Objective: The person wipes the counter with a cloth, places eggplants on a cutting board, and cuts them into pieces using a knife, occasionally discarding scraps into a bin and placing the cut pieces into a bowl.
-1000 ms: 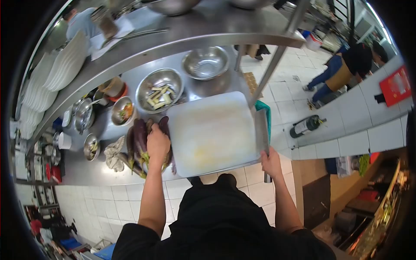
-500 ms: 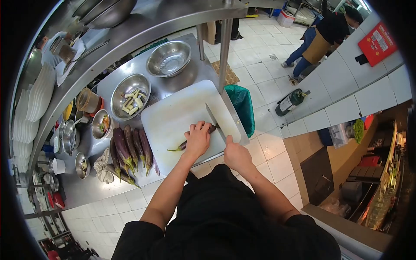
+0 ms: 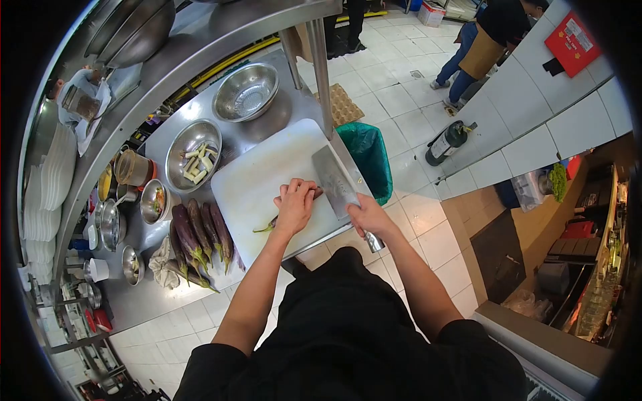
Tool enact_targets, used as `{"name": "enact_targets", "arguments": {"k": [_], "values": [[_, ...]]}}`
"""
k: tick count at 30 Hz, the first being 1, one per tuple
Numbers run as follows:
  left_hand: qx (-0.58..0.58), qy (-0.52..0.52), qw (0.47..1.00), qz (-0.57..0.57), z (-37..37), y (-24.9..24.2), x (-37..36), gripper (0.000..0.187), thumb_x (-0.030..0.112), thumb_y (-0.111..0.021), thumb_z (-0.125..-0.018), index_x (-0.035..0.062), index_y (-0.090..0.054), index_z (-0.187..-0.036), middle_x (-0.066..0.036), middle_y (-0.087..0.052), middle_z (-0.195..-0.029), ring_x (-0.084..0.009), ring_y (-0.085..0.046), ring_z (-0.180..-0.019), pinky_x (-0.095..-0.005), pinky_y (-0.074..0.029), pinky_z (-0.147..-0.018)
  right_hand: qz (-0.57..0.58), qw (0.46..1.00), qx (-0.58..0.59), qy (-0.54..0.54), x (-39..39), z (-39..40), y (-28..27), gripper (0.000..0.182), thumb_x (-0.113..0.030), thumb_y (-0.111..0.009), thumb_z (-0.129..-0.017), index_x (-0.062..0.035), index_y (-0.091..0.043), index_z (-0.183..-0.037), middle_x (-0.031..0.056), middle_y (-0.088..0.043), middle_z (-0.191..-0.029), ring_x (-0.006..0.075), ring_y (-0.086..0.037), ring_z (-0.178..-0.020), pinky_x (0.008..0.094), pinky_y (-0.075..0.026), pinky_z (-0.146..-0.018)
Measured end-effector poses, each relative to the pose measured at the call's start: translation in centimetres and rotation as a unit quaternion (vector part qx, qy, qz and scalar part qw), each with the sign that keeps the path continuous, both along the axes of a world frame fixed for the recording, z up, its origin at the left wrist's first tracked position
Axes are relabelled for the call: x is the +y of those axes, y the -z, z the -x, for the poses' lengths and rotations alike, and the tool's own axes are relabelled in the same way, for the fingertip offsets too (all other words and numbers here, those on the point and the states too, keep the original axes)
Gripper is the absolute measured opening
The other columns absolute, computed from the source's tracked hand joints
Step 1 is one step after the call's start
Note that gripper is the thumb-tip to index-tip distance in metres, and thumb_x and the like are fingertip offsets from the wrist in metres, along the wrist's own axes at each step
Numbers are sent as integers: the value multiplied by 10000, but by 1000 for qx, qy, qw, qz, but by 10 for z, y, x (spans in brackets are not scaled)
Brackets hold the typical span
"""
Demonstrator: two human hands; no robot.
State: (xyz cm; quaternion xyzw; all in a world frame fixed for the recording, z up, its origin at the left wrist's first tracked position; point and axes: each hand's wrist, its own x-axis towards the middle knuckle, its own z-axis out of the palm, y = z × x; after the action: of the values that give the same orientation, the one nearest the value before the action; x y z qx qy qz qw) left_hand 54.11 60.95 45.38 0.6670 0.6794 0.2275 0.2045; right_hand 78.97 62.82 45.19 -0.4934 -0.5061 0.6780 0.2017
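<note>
My left hand (image 3: 294,204) is closed over an eggplant (image 3: 272,223) on the white cutting board (image 3: 242,184). The green stem pokes out at its lower left, and a dark end shows by the fingers on the right. My right hand (image 3: 368,218) grips a cleaver (image 3: 332,179) by its metal handle. Its broad blade is turned flat to view over the board's right side, apart from the eggplant's end. Several whole purple eggplants (image 3: 192,235) lie left of the board. Behind them, a steel bowl (image 3: 175,148) contains pale cut pieces (image 3: 200,165).
Another steel bowl (image 3: 246,110) stands behind the board. A crumpled cloth (image 3: 164,264) and smaller bowls (image 3: 132,266) are at the left. A green-lined bin (image 3: 374,160) adjoins the counter's right edge. Overhead runs a metal shelf (image 3: 221,33). Another person (image 3: 478,50) bends at the upper right.
The cleaver has turned from edge-on to showing its broad face, and its handle has swung into view. My left hand stays on the eggplant. The whole view has shifted slightly.
</note>
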Motion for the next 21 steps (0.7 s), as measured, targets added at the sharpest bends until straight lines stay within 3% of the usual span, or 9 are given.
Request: {"name": "enact_targets", "arguments": {"k": [1,3,8,13,15,16,18,19,21], "values": [[4,0,1000,2,3,2,1,164,226,-614,-1088,204,-723,-1209,-12,-626,-1301,-330,-541,-1214,-558,-380,-930,2,1000,4,0,1,-4,-3,178,-176,-607,-1089,-2,-576,-1106,105,-598,-647,257,-596,-452,418,-512,-452],[-21,0,1000,-14,7,6,4,151,249,-624,-1096,186,-725,-1189,-16,-642,-1252,-323,-553,-1198,-541,-378,-936,53,997,62,13,-2,-13,-7,136,-158,-573,-1107,-22,-570,-1107,23,-528,-626,130,-504,-396,327,-419,-361],[-26,2,1000,-13,10,8,9,119,231,-640,-1094,163,-714,-1158,-23,-662,-1200,-293,-581,-1133,-529,-393,-950,97,990,102,-11,-33,-32,-13,147,-155,-562,-1106,-9,-564,-1118,41,-544,-626,160,-523,-410,349,-445,-382],[-55,27,998,-22,25,24,19,84,186,-657,-1085,138,-712,-1126,-29,-684,-1187,-265,-601,-1083,-551,-409,-977,92,987,128,7,-24,8,11,161,-164,-569,-1096,-6,-554,-1072,54,-553,-630,176,-541,-429,359,-450,-400],[-154,63,986,8,39,33,25,182,232,-612,-1111,147,-700,-1246,-54,-685,-1329,-296,-594,-1264,-602,-376,-1082,92,988,126,13,-18,20,17,180,-166,-576,-1093,10,-550,-1062,60,-554,-639,178,-547,-432,363,-447,-400],[-150,60,987,9,39,27,19,182,232,-612,-1111,147,-700,-1246,-54,-685,-1329,-296,-594,-1264,-602,-376,-1082,95,987,130,9,-17,22,17,180,-166,-576,-1093,10,-550,-1062,60,-554,-639,178,-547,-432,363,-447,-400],[152,-76,986,2,37,17,6,440,378,-470,-1155,198,-562,-1546,-101,-554,-1618,-378,-394,-1571,-660,-222,-1246,103,986,130,-3,-16,25,18,205,-172,-581,-1088,23,-541,-1042,70,-564,-657,181,-549,-434,368,-450,-403],[155,-77,985,5,38,22,4,440,378,-470,-1155,198,-562,-1546,-101,-554,-1618,-378,-394,-1571,-660,-222,-1246,105,985,133,-5,-17,28,17,205,-172,-581,-1088,23,-541,-1042,70,-564,-657,181,-549,-434,368,-450,-403],[189,-159,967,69,41,34,0,641,535,-312,-1165,252,-312,-1740,-82,-301,-1816,-399,-125,-1702,-657,-77,-1310,86,987,134,7,-21,34,16,213,-175,-581,-1084,26,-536,-1031,78,-573,-674,185,-547,-430,374,-451,-398]]}}
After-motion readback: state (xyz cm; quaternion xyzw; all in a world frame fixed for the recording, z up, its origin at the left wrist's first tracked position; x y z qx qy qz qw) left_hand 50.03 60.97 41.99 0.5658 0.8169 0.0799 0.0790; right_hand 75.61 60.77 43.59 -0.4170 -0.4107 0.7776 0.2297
